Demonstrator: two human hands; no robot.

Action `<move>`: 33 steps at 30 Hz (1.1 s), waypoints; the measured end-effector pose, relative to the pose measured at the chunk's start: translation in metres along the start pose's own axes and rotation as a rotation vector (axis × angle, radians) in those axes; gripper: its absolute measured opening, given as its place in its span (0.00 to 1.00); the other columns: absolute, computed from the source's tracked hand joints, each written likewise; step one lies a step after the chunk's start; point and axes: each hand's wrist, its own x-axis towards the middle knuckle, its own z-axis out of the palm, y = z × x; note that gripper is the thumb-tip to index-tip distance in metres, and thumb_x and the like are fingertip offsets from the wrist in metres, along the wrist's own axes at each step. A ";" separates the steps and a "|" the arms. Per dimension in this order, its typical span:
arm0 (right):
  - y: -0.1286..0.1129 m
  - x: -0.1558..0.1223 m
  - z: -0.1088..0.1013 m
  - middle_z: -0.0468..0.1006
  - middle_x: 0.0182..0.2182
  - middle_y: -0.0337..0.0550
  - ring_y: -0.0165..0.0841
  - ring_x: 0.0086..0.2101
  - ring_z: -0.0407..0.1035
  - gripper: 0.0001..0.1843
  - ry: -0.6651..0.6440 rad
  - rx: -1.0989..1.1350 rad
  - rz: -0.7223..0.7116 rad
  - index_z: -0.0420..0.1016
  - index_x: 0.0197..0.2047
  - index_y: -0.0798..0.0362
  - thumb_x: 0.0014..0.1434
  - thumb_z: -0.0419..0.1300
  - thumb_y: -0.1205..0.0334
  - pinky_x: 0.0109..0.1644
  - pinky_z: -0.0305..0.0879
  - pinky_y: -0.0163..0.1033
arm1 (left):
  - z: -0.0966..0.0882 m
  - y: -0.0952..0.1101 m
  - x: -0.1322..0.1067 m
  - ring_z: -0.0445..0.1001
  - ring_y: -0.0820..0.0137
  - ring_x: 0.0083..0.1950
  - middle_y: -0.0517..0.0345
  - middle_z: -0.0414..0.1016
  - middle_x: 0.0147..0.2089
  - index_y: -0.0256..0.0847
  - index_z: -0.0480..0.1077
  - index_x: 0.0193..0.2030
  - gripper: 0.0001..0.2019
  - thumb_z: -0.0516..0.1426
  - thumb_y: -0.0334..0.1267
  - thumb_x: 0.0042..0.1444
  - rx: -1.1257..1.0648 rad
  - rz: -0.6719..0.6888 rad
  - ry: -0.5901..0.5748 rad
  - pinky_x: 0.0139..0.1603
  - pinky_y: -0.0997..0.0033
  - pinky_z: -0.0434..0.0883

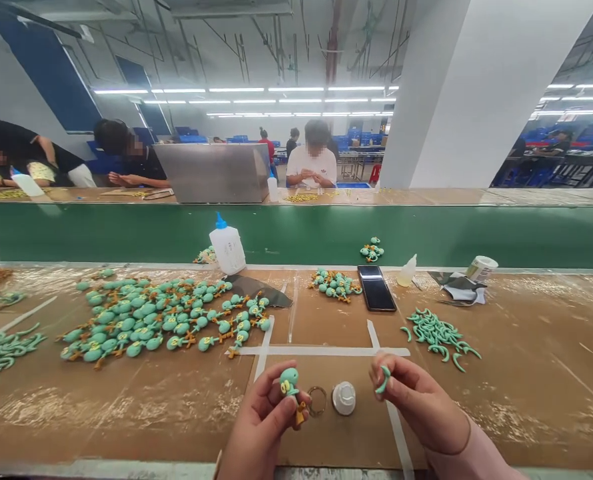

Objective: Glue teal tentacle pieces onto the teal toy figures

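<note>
Left hand (264,417) is pinching a Squidward-like figurine (289,381), right hand (419,395) is closing fingertips on a teal crescent piece (385,380); likely a fitting step, joining calling for careful alignment.

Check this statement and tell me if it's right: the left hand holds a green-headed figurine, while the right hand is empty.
Not quite: the right hand is not empty; it holds a small curved green piece, as the head view shows. The left hand does hold a green-headed figurine.
</note>
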 end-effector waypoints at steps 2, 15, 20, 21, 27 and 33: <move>-0.002 0.008 0.000 0.68 0.30 0.42 0.32 0.31 0.62 0.23 -0.007 -0.090 0.021 0.72 0.29 0.54 0.52 0.66 0.40 0.37 0.61 0.37 | -0.001 -0.004 -0.002 0.74 0.68 0.31 0.55 0.78 0.28 0.43 0.77 0.43 0.22 0.71 0.41 0.38 0.026 0.002 0.044 0.30 0.75 0.68; 0.013 0.031 0.012 0.71 0.23 0.40 0.30 0.26 0.64 0.22 -0.018 -0.432 0.187 0.70 0.26 0.56 0.48 0.65 0.44 0.33 0.61 0.36 | -0.010 -0.015 -0.006 0.76 0.65 0.32 0.54 0.79 0.29 0.41 0.76 0.43 0.24 0.71 0.42 0.36 0.080 0.003 0.142 0.29 0.74 0.69; 0.010 0.031 0.015 0.71 0.22 0.38 0.30 0.26 0.63 0.15 0.027 -0.550 0.160 0.70 0.25 0.55 0.48 0.64 0.51 0.31 0.58 0.35 | -0.010 -0.014 -0.007 0.76 0.67 0.31 0.55 0.79 0.30 0.41 0.76 0.43 0.23 0.71 0.42 0.37 0.074 0.004 0.132 0.29 0.75 0.69; 0.010 0.031 0.016 0.71 0.22 0.38 0.30 0.26 0.63 0.15 0.029 -0.565 0.154 0.70 0.24 0.55 0.48 0.64 0.52 0.31 0.58 0.35 | -0.009 -0.014 -0.007 0.76 0.66 0.32 0.55 0.79 0.29 0.41 0.75 0.43 0.23 0.71 0.43 0.37 0.077 0.008 0.133 0.29 0.75 0.69; 0.009 0.029 0.019 0.72 0.22 0.39 0.31 0.25 0.64 0.14 0.027 -0.624 0.122 0.70 0.25 0.54 0.49 0.62 0.51 0.31 0.60 0.36 | -0.009 -0.015 -0.007 0.76 0.64 0.33 0.55 0.79 0.29 0.41 0.75 0.43 0.24 0.71 0.43 0.36 0.091 0.011 0.151 0.29 0.74 0.69; 0.011 0.029 0.020 0.72 0.22 0.40 0.31 0.25 0.64 0.13 0.026 -0.678 0.098 0.70 0.24 0.54 0.49 0.61 0.52 0.31 0.59 0.36 | -0.013 -0.018 -0.007 0.77 0.63 0.35 0.54 0.79 0.29 0.41 0.75 0.44 0.24 0.70 0.44 0.38 0.107 0.022 0.148 0.31 0.73 0.69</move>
